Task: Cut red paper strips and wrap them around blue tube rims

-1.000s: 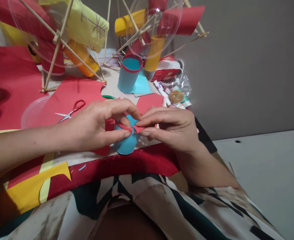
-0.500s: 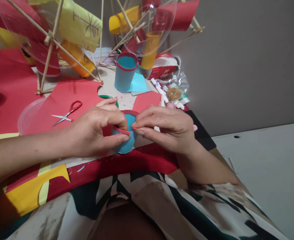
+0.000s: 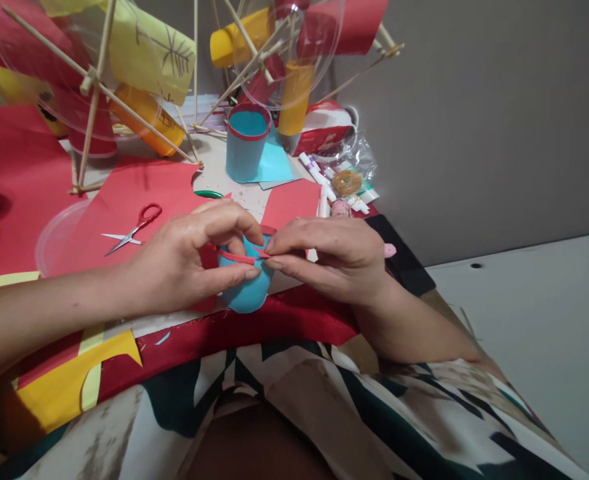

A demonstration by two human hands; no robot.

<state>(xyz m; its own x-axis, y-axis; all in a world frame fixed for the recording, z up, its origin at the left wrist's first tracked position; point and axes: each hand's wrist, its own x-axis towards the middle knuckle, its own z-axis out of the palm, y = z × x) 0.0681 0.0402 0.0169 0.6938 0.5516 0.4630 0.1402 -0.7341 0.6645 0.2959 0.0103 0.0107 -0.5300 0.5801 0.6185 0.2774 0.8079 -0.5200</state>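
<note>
A small blue paper cylinder (image 3: pixel 247 293) stands at the table's near edge with a thin red paper strip (image 3: pixel 237 257) running round its top rim. My left hand (image 3: pixel 184 263) is curled round the cylinder's left side, thumb and forefinger pinching the strip against the rim. From the right, my right hand (image 3: pixel 334 257) pinches the strip's end at the rim with its fingertips together. A second blue cylinder (image 3: pixel 244 143) with a finished red rim stands farther back on the table.
Red-handled scissors (image 3: pixel 134 227) lie on red paper (image 3: pixel 124 193) to the left, by a clear plastic lid (image 3: pixel 57 233). Stick-and-paper-roll structures (image 3: pixel 139 100) rise at the back. Glue sticks (image 3: pixel 319 177) and a tape roll (image 3: pixel 347 181) lie at the right. Grey wall beyond.
The loose end of the red strip has been drawn in and pressed down along the cylinder's rim. Both hands have shifted slightly left and closer together.
</note>
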